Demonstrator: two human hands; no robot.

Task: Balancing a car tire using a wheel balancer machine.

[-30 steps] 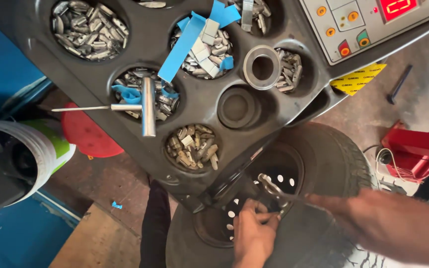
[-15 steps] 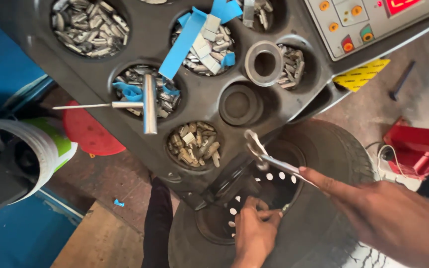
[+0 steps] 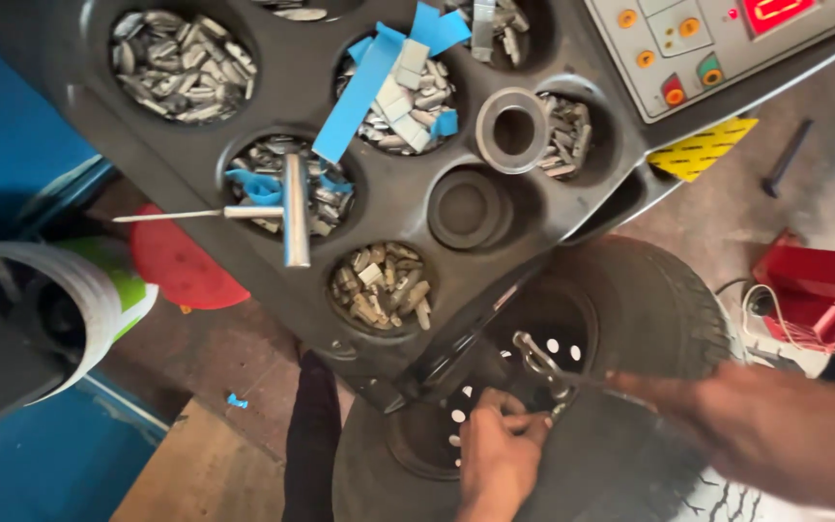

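Below the weight tray [image 3: 388,208], left hand [image 3: 497,454] presses the wheel rim [image 3: 572,338], fingers curled; right hand [image 3: 717,425] grips pliers [image 3: 545,365].

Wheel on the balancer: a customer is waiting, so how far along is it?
Done: the wheel looks mounted under the machine's tray. In hand: the right hand works a metal plier-like tool at the inner rim, and the left hand presses there. Left: whether a weight is fixed cannot be seen. Loose weights lie in the tray.

Red glowing display [image 3: 770,12] on grey control panel [image 3: 707,48] at top right, yellow-black striped label [image 3: 703,148] just below
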